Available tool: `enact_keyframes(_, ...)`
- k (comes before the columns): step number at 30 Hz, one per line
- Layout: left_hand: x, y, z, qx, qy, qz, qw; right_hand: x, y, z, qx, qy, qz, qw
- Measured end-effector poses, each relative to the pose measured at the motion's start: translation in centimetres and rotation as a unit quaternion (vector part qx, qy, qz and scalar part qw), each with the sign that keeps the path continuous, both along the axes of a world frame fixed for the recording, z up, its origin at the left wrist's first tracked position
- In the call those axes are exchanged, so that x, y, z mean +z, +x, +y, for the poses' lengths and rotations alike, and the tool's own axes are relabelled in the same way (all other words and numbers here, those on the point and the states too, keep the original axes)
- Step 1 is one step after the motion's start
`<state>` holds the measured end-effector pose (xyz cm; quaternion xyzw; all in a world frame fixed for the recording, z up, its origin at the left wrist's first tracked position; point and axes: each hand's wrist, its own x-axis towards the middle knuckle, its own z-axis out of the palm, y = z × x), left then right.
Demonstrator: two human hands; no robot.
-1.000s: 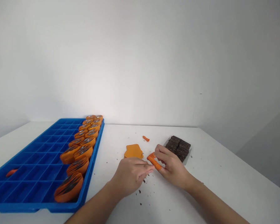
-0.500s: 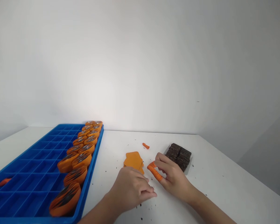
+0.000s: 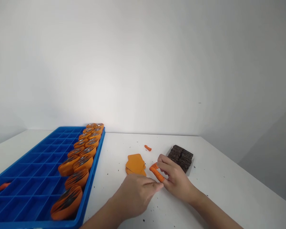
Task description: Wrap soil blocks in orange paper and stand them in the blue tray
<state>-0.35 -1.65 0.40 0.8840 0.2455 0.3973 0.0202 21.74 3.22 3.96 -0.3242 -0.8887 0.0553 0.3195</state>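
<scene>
Orange finger cots (image 3: 157, 174) cover the thumb and index finger of my right hand (image 3: 175, 176). The tips of those two fingers meet, and I see nothing between them. My left hand (image 3: 135, 194) is closed, its fingertips pinching at the lower edge of the cot on the right thumb. Just beyond the left hand lies a small stack of orange pentagon-shaped pieces (image 3: 135, 163), its near part hidden by that hand. Behind my right hand sits a white tray (image 3: 190, 168) filled with dark brown, thin-layered pieces (image 3: 181, 156).
Another orange finger cot (image 3: 147, 148) lies loose farther back on the white table (image 3: 119, 143). At left stands a blue compartment tray (image 3: 35, 181); orange folded bundles with dark layers (image 3: 77, 178) line its right side. A red-orange piece (image 3: 3, 186) rests in a left compartment. Dark crumbs dot the table.
My left hand has moved right, and its fingertips now meet the base of the right thumb's cot. The right hand has stayed nearly in place. The view has shifted slightly.
</scene>
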Motion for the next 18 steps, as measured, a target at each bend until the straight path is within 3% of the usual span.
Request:
enact_keyframes(4, -0.4, -0.2, -0.3, -0.06, -0.026, 0.006, 0.998, 0.0, 0.2, 0.1, -0.005, -0.003, 0.004, 1.0)
enact_keyframes(11, -1.0, 0.4, 0.3, -0.098, -0.003, -0.014, 0.995, 0.2, -0.3, -0.3, -0.014, 0.026, 0.017, 0.999)
enact_keyframes(16, 0.0, 0.0, -0.3, -0.086, -0.054, -0.036, 0.994, 0.2, 0.1, -0.2, -0.004, 0.027, 0.024, 0.999)
enact_keyframes(18, 0.5, -0.3, -0.5, -0.049, -0.077, -0.034, 0.995, 0.2, 0.2, -0.2, -0.004, 0.033, 0.024, 0.999)
